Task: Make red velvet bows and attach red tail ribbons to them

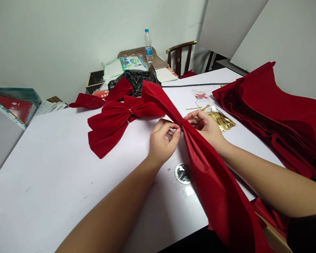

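A long strip of red velvety fabric (208,158) runs from mid-table down toward me, gathered tightly at a narrow waist. My left hand (164,138) pinches at that waist from the left, thumb and forefinger together. On the other side, my right hand (204,124) has its fingers curled against the same gather, partly hidden behind the cloth. Several red fabric bows (116,119) lie left of the waist, cinched at their middles with small shiny ties. Right of my right hand rests a clear packet of gold twist ties (221,119), some of them loose beside it.
Folded red fabric (265,116) is heaped on the right of the white table (55,168). A black plastic bag (137,80), papers and a water bottle (148,47) stand at the back. A round metal cable grommet (183,173) sits in the tabletop. A wooden chair (180,58) is behind.
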Demonstrator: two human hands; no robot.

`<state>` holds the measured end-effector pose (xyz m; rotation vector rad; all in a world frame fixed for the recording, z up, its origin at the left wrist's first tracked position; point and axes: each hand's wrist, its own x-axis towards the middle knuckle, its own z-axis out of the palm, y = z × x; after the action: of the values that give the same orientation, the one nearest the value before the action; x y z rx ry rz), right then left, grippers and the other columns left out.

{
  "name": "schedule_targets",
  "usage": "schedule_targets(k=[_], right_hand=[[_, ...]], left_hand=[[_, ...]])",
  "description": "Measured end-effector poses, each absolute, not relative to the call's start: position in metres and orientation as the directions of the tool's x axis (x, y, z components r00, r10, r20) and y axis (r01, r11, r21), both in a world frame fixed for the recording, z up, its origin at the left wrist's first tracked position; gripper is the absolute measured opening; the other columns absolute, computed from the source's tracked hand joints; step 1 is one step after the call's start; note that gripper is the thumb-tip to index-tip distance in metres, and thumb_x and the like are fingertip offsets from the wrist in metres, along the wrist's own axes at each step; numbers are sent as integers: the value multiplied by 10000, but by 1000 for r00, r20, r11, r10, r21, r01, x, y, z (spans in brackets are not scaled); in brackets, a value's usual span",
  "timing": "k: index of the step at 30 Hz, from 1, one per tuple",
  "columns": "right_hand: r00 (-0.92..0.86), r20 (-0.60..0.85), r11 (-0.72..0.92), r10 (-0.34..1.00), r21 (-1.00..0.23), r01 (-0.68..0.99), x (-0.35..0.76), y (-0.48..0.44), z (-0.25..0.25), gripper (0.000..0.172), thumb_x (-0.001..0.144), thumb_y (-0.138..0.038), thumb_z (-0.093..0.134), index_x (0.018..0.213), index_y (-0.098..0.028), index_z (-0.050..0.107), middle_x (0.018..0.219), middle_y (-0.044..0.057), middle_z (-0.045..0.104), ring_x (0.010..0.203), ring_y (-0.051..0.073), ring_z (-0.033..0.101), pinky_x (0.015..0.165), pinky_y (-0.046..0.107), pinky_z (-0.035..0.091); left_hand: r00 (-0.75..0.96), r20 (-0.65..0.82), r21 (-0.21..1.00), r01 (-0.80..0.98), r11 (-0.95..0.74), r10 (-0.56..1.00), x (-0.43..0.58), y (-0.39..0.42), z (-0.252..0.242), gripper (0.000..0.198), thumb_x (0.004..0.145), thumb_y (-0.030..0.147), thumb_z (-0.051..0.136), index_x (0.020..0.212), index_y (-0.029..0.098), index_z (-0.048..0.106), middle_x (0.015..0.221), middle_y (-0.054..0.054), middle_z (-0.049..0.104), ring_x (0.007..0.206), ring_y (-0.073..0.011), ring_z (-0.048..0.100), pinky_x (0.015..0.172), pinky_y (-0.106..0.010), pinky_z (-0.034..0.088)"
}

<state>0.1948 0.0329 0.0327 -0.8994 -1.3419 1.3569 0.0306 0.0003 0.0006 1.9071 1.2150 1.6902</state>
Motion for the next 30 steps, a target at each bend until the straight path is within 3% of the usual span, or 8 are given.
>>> schedule_targets(k=[3,10,19,25,30], right_hand=[[-233,92,52,968,-984,-172,194,32,34,557,474,-319,1013,864,-203,633,737,-14,694,649,98,631,590,172,516],[-257,19,-34,966,-979,-200,196,34,37,612,438,-314,1027,887,-211,625,716,-21,698,593,120,654,567,204,549],[-313,-16,-88,950,-972,-217,200,36,34,664,442,-381,1038,926,-215,615,707,-19,703,554,129,650,525,217,548],[-338,-85,-163,937,-964,-209,204,38,36,619,443,-424,1036,834,-211,607,688,-20,709,518,126,645,494,210,542],[-389,-188,-279,902,-941,-191,210,46,33,626,455,-446,1035,795,-206,568,687,-25,716,517,135,663,457,201,529]], left_hand=[[-65,647,722,371,-584,759,32,-1,3,27,905,149,689,878,149,689,885,-25,655,641,-50,612,470,-118,441],[-106,543,833,190,-519,833,36,-2,0,51,914,193,707,892,151,689,915,-37,657,709,-94,664,581,-178,585],[-81,505,862,102,-497,859,34,-1,1,68,932,216,702,900,157,702,932,-41,655,748,-116,695,585,-195,614],[-33,594,785,245,-570,804,27,5,2,112,954,120,647,921,173,740,849,-24,725,728,-113,703,711,-243,609],[19,725,611,446,-654,689,25,3,7,98,973,134,650,946,177,733,889,-35,753,796,-129,699,734,-257,579]])
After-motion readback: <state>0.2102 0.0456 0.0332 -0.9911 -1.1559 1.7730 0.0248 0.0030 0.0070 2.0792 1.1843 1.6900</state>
